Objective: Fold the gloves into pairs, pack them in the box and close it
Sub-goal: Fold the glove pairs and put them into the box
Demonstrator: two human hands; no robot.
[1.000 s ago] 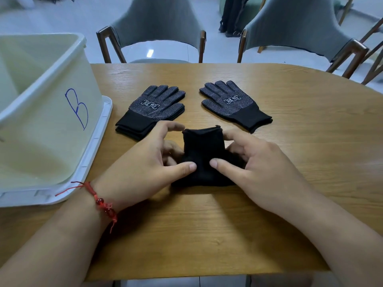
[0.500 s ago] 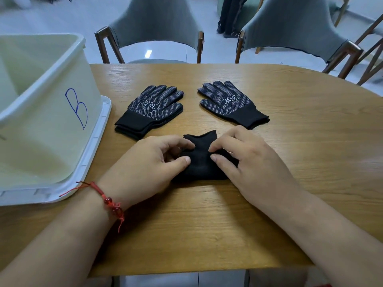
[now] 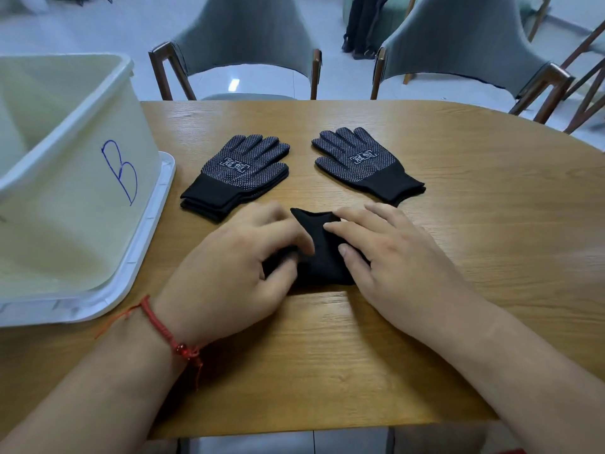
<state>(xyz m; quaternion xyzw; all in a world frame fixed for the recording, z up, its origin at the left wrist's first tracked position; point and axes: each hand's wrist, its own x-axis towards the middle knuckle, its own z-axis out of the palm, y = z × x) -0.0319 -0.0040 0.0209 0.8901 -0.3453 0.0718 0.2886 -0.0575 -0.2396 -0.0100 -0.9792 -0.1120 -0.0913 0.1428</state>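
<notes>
A black folded glove bundle (image 3: 319, 253) lies on the wooden table (image 3: 458, 244) in front of me. My left hand (image 3: 235, 273) pinches its left side, thumb and fingers curled into the cloth. From the right, my right hand (image 3: 393, 260) presses the bundle with fingers laid over its cuff. Behind it lie two stacks of black dotted gloves, the left stack (image 3: 239, 175) and the right stack (image 3: 363, 163), flat with fingers pointing away. The white plastic box (image 3: 68, 178) marked with a blue B stands open at the left on its lid (image 3: 144, 250).
Two grey chairs, one (image 3: 242, 37) and another (image 3: 465, 44), stand behind the table's far edge. More wooden chair frames (image 3: 586, 83) show at the far right. The table's near edge runs below my forearms.
The bundle's upright cuff has been folded down and the bundle is now more compact. Both hands have closed in over it, the right fingers moving onto its top.
</notes>
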